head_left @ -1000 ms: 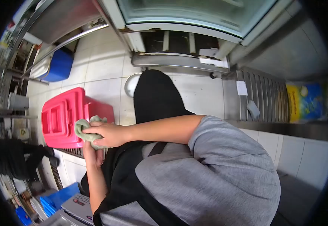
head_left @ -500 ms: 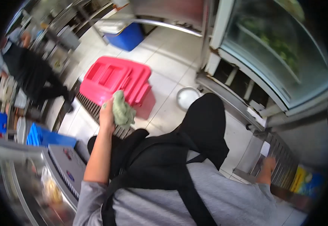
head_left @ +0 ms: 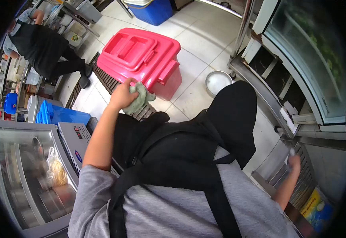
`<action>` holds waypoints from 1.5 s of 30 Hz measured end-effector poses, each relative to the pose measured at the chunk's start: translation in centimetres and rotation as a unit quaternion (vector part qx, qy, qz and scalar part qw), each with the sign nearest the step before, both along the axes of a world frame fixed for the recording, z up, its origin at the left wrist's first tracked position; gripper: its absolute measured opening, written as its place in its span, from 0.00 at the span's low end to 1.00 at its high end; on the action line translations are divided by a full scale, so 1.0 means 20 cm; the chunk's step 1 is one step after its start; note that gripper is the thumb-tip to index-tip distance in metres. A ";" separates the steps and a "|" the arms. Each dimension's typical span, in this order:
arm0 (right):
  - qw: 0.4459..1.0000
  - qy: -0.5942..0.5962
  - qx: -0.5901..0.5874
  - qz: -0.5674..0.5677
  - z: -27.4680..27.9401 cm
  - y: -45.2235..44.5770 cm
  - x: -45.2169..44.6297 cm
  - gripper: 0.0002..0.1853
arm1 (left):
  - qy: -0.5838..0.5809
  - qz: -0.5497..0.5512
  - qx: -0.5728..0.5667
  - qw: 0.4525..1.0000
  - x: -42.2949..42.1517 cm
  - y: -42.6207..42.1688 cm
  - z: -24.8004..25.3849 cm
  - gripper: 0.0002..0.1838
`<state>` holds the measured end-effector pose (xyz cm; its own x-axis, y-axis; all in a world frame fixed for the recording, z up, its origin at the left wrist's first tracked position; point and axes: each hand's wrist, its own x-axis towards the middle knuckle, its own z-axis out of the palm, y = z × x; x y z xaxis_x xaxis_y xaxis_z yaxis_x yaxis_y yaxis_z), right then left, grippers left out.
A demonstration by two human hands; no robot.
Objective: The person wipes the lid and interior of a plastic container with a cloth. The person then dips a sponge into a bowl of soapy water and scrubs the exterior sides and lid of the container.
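My left hand (head_left: 122, 96) is closed around a crumpled pale green cloth (head_left: 139, 100), its fingers at the near edge of a pink lidded bin (head_left: 167, 81). I cannot tell whether they touch the bin. The lid is on. Far to the right, my right hand (head_left: 294, 162) is closed on a small white thing (head_left: 290, 154), too blurred to name. A slatted metal rack (head_left: 306, 168) lies beneath that hand.
A round metal pan (head_left: 219, 82) sits on the tiled floor. To the right stands a glass-door fridge (head_left: 304, 51), at lower left a glass display case (head_left: 30, 170). A co-worker (head_left: 42, 43) bends at shelves. A blue cooler (head_left: 151, 12) stands behind the bin.
My view has shifted, so the bin and pan appear higher and farther right. My left hand, still holding the cloth, is bent differently at the wrist. My right hand remains by the rack.
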<state>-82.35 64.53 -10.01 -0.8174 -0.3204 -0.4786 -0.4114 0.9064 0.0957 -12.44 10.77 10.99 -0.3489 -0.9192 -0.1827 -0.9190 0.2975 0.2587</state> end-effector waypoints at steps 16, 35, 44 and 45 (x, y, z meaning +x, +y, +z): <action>0.749 -0.417 -0.514 -0.019 0.26 -2.72 2.24 0.33 | -0.166 -0.140 -0.128 0.968 -0.02 -0.27 -0.02 0.75; 0.682 -0.147 -0.716 0.025 0.20 -2.99 2.32 0.12 | 0.037 -0.050 -0.135 0.989 -0.30 -0.56 -0.13 0.44; 0.677 -0.187 -0.711 -0.038 0.18 -3.08 2.26 0.11 | 0.026 -0.053 -0.142 0.988 -0.32 -0.57 -0.15 0.43; 0.677 -0.187 -0.710 -0.043 0.20 -3.08 2.26 0.11 | 0.013 -0.049 -0.157 0.986 -0.32 -0.57 -0.15 0.45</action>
<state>-37.12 2.85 -6.01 -0.7694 -0.6333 0.0831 -0.1051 -0.0029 -0.9945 -18.90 -0.59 7.95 -0.4395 -0.8908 0.1150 -0.8762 0.4534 0.1633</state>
